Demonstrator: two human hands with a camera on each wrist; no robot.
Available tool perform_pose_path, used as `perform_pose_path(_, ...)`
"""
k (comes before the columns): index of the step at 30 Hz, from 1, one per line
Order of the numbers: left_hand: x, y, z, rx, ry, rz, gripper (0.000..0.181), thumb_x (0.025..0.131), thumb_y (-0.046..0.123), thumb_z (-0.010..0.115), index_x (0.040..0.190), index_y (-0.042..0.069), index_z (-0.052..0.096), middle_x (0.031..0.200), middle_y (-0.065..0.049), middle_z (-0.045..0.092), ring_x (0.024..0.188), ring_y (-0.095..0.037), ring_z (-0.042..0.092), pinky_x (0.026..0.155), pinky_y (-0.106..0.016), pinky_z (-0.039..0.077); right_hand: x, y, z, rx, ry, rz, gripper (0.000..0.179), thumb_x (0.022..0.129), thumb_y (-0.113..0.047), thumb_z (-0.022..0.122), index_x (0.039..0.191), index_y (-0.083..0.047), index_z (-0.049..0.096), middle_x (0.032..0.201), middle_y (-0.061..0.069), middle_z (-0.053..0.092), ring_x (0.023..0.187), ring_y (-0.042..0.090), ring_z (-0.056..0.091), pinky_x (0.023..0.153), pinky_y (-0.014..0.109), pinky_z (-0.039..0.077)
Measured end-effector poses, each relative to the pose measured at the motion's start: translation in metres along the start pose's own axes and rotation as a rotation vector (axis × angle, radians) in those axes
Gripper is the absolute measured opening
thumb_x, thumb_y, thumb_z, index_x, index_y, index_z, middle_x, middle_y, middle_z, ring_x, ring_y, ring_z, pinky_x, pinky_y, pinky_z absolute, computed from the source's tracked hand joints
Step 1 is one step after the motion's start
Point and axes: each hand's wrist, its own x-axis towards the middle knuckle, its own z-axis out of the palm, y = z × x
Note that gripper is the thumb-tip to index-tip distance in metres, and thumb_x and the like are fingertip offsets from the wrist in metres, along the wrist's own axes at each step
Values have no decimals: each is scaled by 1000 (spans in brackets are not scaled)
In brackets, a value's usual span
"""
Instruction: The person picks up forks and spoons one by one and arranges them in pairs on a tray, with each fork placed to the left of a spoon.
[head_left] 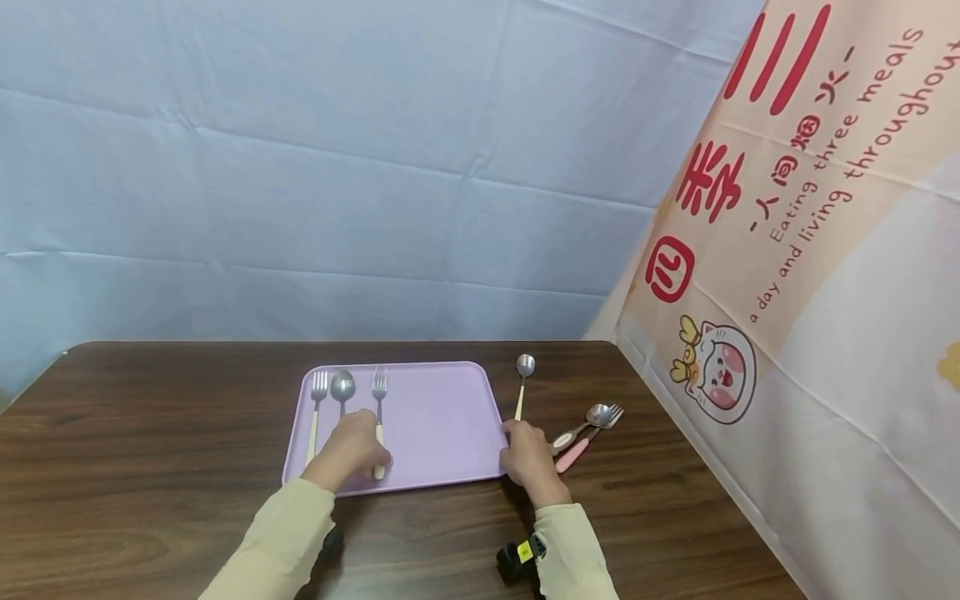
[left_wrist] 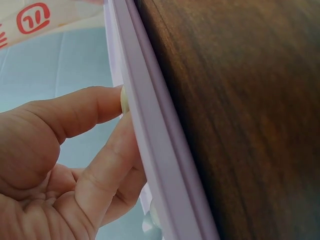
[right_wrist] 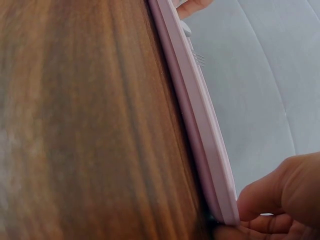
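Observation:
A lilac tray (head_left: 442,433) lies on the table with a fork (head_left: 318,387), a spoon (head_left: 342,386) and a second fork (head_left: 380,385), handles toward the near side. My left hand (head_left: 351,450) pinches the cream handle of the second fork near the tray's front rim; in the left wrist view, thumb and finger meet at the handle's end (left_wrist: 125,100). At the tray's front right corner, my right hand (head_left: 528,458) grips the rim, thumb on the inner side in the right wrist view. A cream-handled spoon (head_left: 525,367) lies just beyond the right hand, its handle end hidden.
Right of the right hand, a spoon with a brownish handle (head_left: 598,415) and a pink-handled fork (head_left: 574,454) lie crossed on the dark wooden table (head_left: 150,467). A pale blue cloth (head_left: 315,167) hangs behind; a printed cloth (head_left: 810,275) hangs along the right edge.

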Motion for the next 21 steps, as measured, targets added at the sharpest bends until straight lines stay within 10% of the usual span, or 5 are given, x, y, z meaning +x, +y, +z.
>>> perform_pose_path(21,-8,-1,-16,118,21,190,32,64,18,79,78,2,55,71,-5,55,66,-22,52,62,-37,45,-4,-1,-17,-85,-141,-59,38,71,-7,66,107,4,62,96,16,63,84,28,58,73,45,46)
